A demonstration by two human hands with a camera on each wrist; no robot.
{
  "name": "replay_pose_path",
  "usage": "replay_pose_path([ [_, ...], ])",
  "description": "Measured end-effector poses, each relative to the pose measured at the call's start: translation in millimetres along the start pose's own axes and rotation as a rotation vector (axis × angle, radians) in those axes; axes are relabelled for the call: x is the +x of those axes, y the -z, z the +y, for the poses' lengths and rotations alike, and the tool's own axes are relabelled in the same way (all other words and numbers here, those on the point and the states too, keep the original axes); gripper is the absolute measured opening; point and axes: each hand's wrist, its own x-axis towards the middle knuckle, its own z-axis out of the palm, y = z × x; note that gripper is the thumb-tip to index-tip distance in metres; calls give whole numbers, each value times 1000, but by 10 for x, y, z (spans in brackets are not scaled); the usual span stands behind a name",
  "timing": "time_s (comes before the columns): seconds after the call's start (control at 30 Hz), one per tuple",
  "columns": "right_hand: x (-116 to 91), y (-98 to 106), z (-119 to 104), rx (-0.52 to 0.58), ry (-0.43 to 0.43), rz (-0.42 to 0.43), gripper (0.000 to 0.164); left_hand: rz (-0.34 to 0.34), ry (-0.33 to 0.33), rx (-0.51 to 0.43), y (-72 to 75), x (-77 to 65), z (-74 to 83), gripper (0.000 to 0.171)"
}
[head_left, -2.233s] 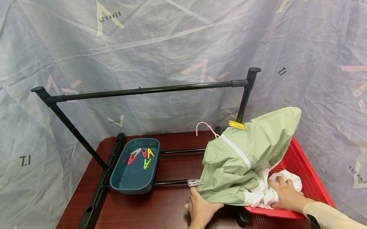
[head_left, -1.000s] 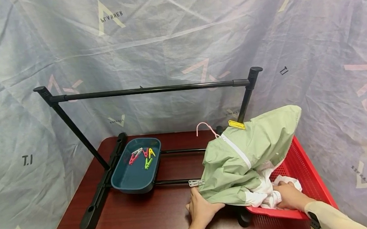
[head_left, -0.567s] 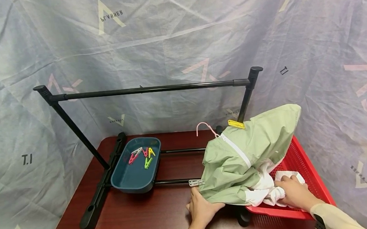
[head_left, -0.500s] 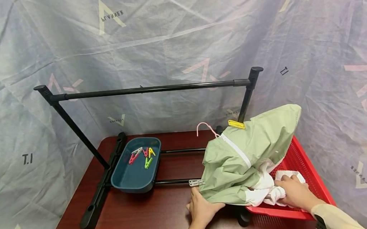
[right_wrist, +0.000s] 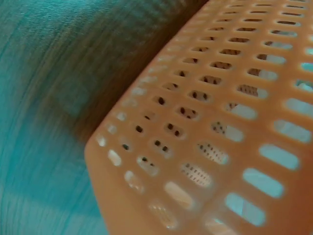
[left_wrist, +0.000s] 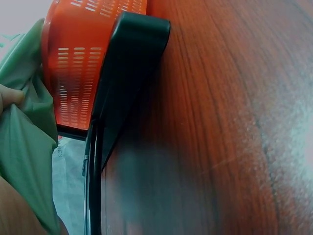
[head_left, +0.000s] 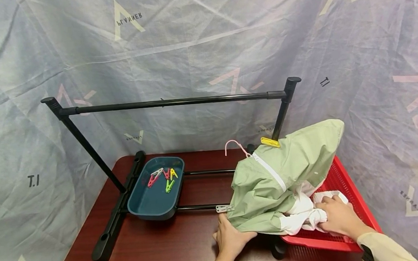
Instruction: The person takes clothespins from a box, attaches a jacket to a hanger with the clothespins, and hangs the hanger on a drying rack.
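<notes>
A light green zip jacket [head_left: 261, 192] lies slanted over the red basket [head_left: 358, 204], with a pink hanger [head_left: 233, 142] sticking out at its neck. A yellow clothespin [head_left: 270, 142] and a grey clothespin [head_left: 224, 208] are clipped to its edges. My left hand [head_left: 229, 236] grips the jacket's lower left edge just below the grey clothespin; the left wrist view shows green fabric [left_wrist: 24, 142] between thumb and fingers. Inside the basket, my right hand [head_left: 339, 214] holds bunched white cloth [head_left: 317, 216] beside the jacket. Only the basket's slotted wall [right_wrist: 195, 117] shows in the right wrist view.
A black rack [head_left: 173, 102] stands across the brown table [head_left: 188, 247]. At its left, a dark blue tray [head_left: 150, 204] holds several colored clothespins [head_left: 169, 186]. One rack foot [left_wrist: 132, 58] reaches below the basket. A grey printed sheet [head_left: 187, 46] hangs behind.
My right hand has shifted slightly right in the basket, its fingers going from spread over the white cloth to gathering it. My left hand keeps its hold on the jacket.
</notes>
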Motion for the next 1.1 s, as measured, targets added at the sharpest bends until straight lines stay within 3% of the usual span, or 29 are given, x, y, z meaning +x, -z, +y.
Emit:
replay_pose_path([
  [0.1,24,38,-9,-5,9,23,31,0,3,0,4,-3,0,93],
  [0.37,47,145,-58,-41,-87,25,36,3,5,-11,19,-6,-2,93],
  [0.83,123,282,-82,-41,-109,35,39,26,-30,-38,53,20,21,93],
  [1.1,151,337,-61,-33,-86,111,43,16,-17,-52,64,30,27,94],
])
